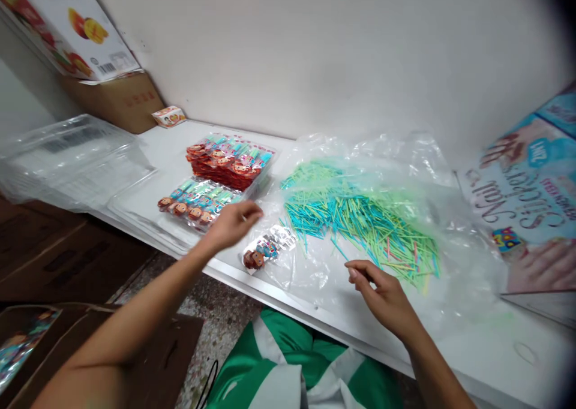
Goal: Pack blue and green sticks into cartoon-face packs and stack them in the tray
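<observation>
**L hand [230,224] half-curled nr loose packet [266,250], R hand [382,294] pinching blue stick [340,250]**

Clock = whole view, 12 at top. Far L, 8 o'clock: open brown carton [177,355] w/ shiny packets [27,344] inside, below worktop [162,148] level. 9 o'clock: nested clear trays [72,163] at worktop's L end. 10 o'clock: fruit-print carton [90,31] atop brown box [130,100], small printed box [169,116] just beside.

Next R, 9 o'clock: row of character packets [195,204], heads twd 8. Just past it, at 10: clear tray stacked high w/ similar packets [227,157].

L hand at 8 o'clock, thumb + index close tog., other fingers loosely bent; can't tell if it has hold of anything. Loose packet at 7, flat on clear plastic, figure end twd 8; one or two overlapping, can't tell.

3–4 o'clock: big pile of thin sticks [355,217], mostly green/blue, few pink, partly under clear plastic [396,151]. R hand at 4, thumb + index closed on stick's near end; stick points twd 10–11, far tip nr pile edge. Far R, 3 o'clock: nail stickers box [531,199], tilted.
</observation>
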A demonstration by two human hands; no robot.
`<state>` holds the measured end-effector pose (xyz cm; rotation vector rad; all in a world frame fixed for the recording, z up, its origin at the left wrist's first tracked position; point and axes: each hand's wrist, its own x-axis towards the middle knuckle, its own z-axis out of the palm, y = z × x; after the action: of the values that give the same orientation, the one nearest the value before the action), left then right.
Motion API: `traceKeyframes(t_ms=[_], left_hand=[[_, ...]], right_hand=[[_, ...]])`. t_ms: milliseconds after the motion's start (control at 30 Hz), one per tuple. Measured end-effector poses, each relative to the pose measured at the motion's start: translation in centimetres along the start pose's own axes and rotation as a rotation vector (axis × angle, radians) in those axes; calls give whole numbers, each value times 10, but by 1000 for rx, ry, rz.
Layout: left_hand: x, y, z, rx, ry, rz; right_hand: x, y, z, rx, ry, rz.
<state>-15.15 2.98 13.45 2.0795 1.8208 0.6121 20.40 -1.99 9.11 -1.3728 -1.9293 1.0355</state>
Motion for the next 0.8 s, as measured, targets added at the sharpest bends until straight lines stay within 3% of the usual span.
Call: traceKeyframes(t_ms=[100, 167, 233, 400, 633, 800], left_hand=[[-9, 22, 56, 194, -106, -30], [-5, 14, 79, 313, -152, -165], [3, -2, 91, 328, -198, -280], [11, -29, 92, 161, -159, -395], [2, -25, 82, 183, -20, -356], [-4, -24, 71, 322, -23, -336]], right_hand=[[-3, -6, 1, -6, 7, -36], [-7, -6, -3, -14, 18, -36], [-12, -3, -9, -9, 34, -18], [-21, 7, -16, 33, 66, 27], [-17, 6, -10, 28, 59, 4], [-16, 8, -7, 35, 34, 0]])
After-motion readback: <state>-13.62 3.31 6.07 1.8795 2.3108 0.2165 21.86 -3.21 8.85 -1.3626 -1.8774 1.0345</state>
